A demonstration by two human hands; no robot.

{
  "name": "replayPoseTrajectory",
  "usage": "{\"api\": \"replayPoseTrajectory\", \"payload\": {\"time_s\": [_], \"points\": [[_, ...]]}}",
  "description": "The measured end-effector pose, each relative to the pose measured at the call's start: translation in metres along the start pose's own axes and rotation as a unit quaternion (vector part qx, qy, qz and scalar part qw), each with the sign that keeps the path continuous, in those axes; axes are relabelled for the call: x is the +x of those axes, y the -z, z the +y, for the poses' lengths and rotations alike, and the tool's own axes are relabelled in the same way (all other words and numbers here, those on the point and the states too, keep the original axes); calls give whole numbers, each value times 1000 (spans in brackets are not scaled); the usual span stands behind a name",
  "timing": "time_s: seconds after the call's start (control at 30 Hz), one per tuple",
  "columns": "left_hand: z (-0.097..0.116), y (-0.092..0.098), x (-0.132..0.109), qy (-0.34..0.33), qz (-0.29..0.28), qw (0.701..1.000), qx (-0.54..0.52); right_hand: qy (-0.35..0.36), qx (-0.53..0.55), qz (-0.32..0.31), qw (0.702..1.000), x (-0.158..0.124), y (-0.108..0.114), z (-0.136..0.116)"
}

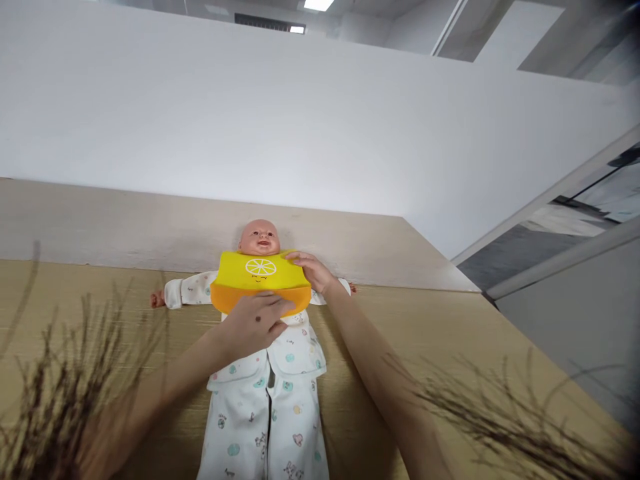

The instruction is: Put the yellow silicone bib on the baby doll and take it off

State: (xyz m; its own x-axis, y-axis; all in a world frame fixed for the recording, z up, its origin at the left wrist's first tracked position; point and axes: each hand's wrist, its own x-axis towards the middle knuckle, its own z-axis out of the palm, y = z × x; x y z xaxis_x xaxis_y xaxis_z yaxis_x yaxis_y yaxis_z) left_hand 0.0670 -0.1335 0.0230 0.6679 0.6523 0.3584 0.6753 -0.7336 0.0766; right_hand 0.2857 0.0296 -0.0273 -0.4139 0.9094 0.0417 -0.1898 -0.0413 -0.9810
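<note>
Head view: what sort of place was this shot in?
Probably an office-like indoor room, perhaps a partitioned workspace: a white partition stops short of the ceiling, a bright ceiling light shows above it, and a wooden surface lies in front.

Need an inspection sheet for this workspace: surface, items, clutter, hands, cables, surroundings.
Surface: tan table, paler strip along the wall side.
Items: baby doll face up, arms spread, in white printed outfit; yellow bib with orange pocket across its chest.
Clutter: blurred dark strands cross both lower corners of the view.
Hands: left hand over the pocket, right hand at the bib's upper right edge; grip on either unclear.
Cables: nothing seen on the table.
Surroundings: white partition behind, ceiling light above it.
</note>
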Motion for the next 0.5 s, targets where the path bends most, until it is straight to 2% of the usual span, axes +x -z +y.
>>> {"api": "replayPoseTrajectory", "payload": {"time_s": [0.13,0.23,0.33,0.5], "points": [[-8,15,-6,34,-8,999,39,-37,52,22,998,2,-2,0],[-7,32,-5,70,-70,991,85,-48,66,31,996,2,-3,1],[1,38,0,84,-111,982,126,-36,60,32,997,3,-2,2],[11,31,7,52,-77,975,203,1,9,3,1000,0,0,1]]}}
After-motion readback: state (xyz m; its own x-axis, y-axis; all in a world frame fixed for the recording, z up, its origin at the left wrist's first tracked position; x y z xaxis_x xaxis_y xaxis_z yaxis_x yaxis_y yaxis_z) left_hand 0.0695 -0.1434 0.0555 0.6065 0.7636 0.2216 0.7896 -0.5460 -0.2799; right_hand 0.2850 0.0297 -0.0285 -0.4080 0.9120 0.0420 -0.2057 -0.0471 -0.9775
